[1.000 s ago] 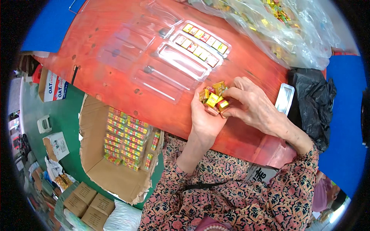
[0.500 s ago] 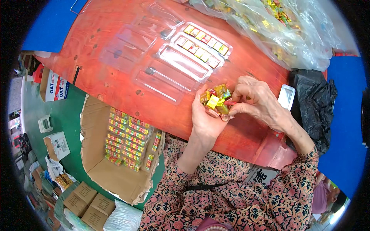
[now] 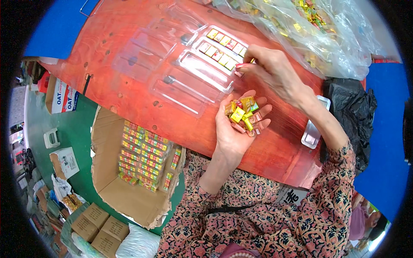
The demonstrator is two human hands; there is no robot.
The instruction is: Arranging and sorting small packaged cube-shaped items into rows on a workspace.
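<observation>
My left hand [image 3: 232, 135] is palm up with its fingers spread, cupping a small heap of wrapped pieces [image 3: 238, 114], mostly yellow with some red and brown. Beyond it, my right hand [image 3: 273, 71] reaches over the near right end of a clear plastic tray. A small red piece [image 3: 243, 65] is pinched in its fingertips, slightly blurred. Two rows of small yellow, red and white pieces [image 3: 218, 56] lie in that tray. Its far right end is hidden behind my right hand. Nearer me is a clear tray [image 3: 206, 69] with nothing in it.
More clear trays [image 3: 178, 94] lie on the red table [image 3: 142, 92]. A large plastic bag [image 3: 279, 26] of loose pieces sits far right, near a black bag [image 3: 350, 124] and a small pale tray [image 3: 311, 133]. Lower left, a cardboard box [image 3: 105, 172] holds filled packs [image 3: 144, 155].
My right hand has moved from the heap up to the filled tray, carrying the red piece. My left hand's fingers have spread, and it stays nearly in place.
</observation>
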